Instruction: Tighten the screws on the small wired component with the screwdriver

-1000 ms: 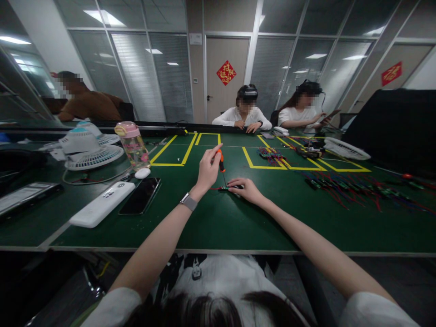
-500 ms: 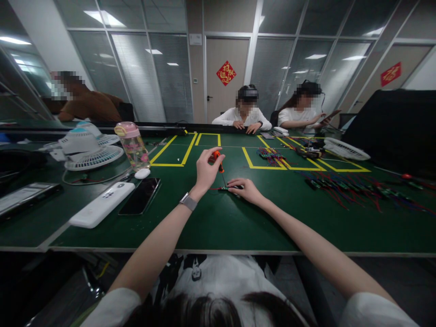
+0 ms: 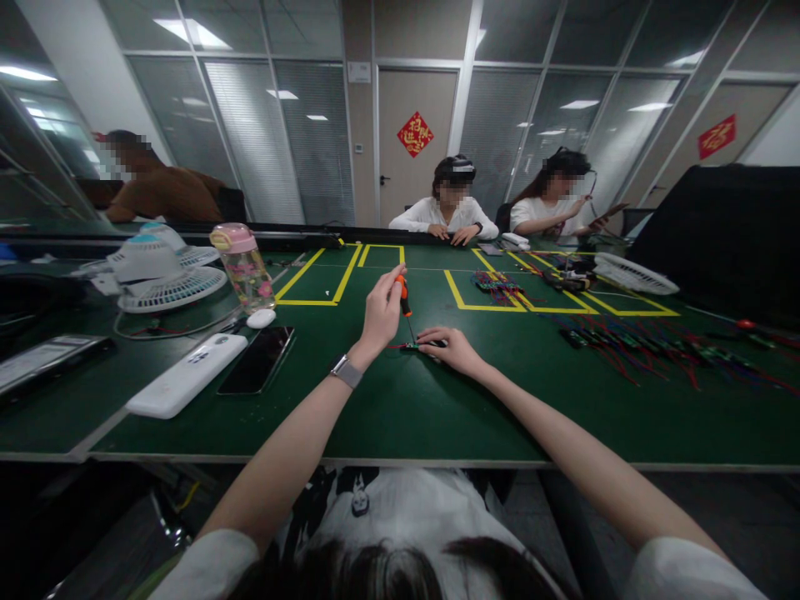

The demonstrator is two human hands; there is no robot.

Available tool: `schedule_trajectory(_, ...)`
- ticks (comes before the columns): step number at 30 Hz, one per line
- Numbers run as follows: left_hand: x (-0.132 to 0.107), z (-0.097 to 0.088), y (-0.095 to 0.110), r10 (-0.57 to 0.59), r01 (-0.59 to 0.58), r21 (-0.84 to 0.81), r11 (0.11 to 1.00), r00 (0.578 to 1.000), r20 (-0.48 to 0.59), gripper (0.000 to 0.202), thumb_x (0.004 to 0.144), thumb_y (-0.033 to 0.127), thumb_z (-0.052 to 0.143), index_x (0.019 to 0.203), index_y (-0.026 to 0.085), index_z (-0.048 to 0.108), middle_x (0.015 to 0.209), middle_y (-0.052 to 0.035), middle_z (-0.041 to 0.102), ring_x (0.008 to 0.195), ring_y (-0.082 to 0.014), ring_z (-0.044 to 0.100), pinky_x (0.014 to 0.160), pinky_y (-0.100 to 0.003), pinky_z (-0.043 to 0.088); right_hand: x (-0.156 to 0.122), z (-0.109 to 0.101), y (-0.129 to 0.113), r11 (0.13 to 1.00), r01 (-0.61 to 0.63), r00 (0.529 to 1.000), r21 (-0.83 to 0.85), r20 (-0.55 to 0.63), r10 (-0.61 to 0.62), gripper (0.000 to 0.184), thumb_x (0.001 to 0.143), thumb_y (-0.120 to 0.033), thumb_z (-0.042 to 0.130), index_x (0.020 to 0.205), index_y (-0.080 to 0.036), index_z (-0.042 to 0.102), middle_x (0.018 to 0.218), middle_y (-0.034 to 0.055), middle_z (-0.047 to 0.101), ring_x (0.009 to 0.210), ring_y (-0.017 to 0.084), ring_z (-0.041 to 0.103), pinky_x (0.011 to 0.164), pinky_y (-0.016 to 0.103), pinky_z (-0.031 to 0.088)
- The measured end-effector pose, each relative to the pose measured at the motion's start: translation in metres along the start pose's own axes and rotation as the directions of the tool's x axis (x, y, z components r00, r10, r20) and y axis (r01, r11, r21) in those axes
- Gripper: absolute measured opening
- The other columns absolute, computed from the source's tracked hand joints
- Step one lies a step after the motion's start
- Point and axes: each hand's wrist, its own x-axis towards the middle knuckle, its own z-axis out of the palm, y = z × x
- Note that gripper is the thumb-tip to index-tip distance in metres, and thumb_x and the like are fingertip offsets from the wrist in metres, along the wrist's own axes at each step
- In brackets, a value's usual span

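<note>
My left hand point(image 3: 382, 310), with a watch on its wrist, is closed on the orange and black handle of a screwdriver point(image 3: 403, 293). The screwdriver leans slightly, its thin shaft running down to a small green circuit board point(image 3: 409, 346) with a red wire at its left. Over the board's right end, the fingers of my right hand point(image 3: 455, 348) pinch it against the green table. Those fingers hide part of the board, and a dark piece shows beside them. Whether the tip sits in a screw is too small to tell.
Left of my arms lie a black phone point(image 3: 257, 360), a white power bank point(image 3: 187, 377), a bottle point(image 3: 243, 271) and a fan point(image 3: 172, 287). Several wired circuit boards point(image 3: 662, 343) spread out at right. Two people sit across the green table point(image 3: 487, 425), another at far left.
The fingers of my left hand have shifted around the screwdriver handle, from curled apart to straighter and closer together. My right hand and the circuit board stay in place.
</note>
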Motion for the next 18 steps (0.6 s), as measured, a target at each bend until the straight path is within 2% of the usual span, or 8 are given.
schedule_trajectory(4, 0.0004, 0.0015, 0.0009, -0.066, 0.068, -0.118, 0.991, 0.998, 0.023, 0.034, 0.094, 0.024, 0.042, 0.125, 0.02, 0.054, 0.124, -0.0096, 0.062, 0.097, -0.0155, 0.065, 0.087, -0.031, 0.05, -0.0001, -0.0002, -0.001, 1.0, 0.003, 1.0, 0.004, -0.005, -0.003, 0.018, 0.079, -0.028, 0.065, 0.092, -0.021, 0.076, 0.104, 0.0082, 0.071, 0.1, 0.023, 0.065, 0.095, 0.039, 0.046)
schedule_trajectory(6, 0.0005, 0.0018, 0.0013, -0.076, 0.076, -0.135, 0.988, 0.997, 0.009, 0.031, 0.092, 0.026, 0.048, 0.121, 0.02, 0.058, 0.116, -0.0087, 0.065, 0.089, -0.0143, 0.066, 0.081, -0.029, 0.052, 0.0, -0.0002, -0.0011, 1.0, 0.002, 1.0, 0.002, -0.005, -0.002, 0.018, 0.079, -0.028, 0.065, 0.092, -0.021, 0.076, 0.104, 0.0082, 0.071, 0.1, 0.023, 0.065, 0.095, 0.039, 0.046)
schedule_trajectory(9, 0.0002, 0.0012, 0.0013, -0.02, 0.018, -0.033, 0.999, 0.998, -0.064, 0.025, 0.085, 0.029, 0.06, 0.108, 0.022, 0.065, 0.096, -0.0038, 0.067, 0.078, -0.0123, 0.063, 0.073, -0.025, 0.051, 0.0002, -0.0001, -0.0009, 1.0, 0.004, 1.0, 0.003, -0.002, -0.004, 0.018, 0.079, -0.028, 0.065, 0.091, -0.021, 0.076, 0.104, 0.0084, 0.071, 0.1, 0.023, 0.065, 0.095, 0.039, 0.046)
schedule_trajectory(12, -0.0002, 0.0, 0.0017, 0.025, -0.017, 0.076, 0.997, 0.994, -0.105, 0.021, 0.08, 0.032, 0.066, 0.099, 0.022, 0.067, 0.086, -0.0014, 0.061, 0.075, -0.012, 0.058, 0.068, -0.023, 0.048, 0.0004, 0.0001, -0.0002, 1.0, 0.004, 1.0, 0.004, -0.006, -0.004, 0.017, 0.079, -0.028, 0.065, 0.091, -0.021, 0.076, 0.104, 0.0085, 0.071, 0.1, 0.023, 0.065, 0.095, 0.039, 0.046)
schedule_trajectory(15, -0.0003, -0.0009, 0.0028, 0.005, 0.002, 0.087, 0.996, 0.997, -0.083, 0.021, 0.089, 0.032, 0.054, 0.102, 0.021, 0.067, 0.089, -0.0033, 0.059, 0.078, -0.0128, 0.058, 0.07, -0.023, 0.048, 0.0004, 0.0002, 0.0006, 1.0, 0.007, 1.0, 0.0, -0.006, -0.007, 0.018, 0.079, -0.028, 0.065, 0.092, -0.021, 0.076, 0.104, 0.0083, 0.071, 0.1, 0.023, 0.065, 0.095, 0.039, 0.046)
schedule_trajectory(18, 0.0, -0.001, 0.0036, -0.014, 0.016, 0.06, 0.998, 0.999, -0.031, 0.03, 0.095, 0.025, 0.04, 0.115, 0.021, 0.062, 0.1, -0.0057, 0.061, 0.091, -0.0144, 0.059, 0.08, -0.026, 0.047, 0.0004, 0.0002, 0.0004, 1.0, 0.006, 1.0, -0.006, -0.003, -0.006, 0.018, 0.079, -0.028, 0.065, 0.092, -0.021, 0.076, 0.104, 0.0083, 0.071, 0.1, 0.023, 0.065, 0.094, 0.039, 0.047)
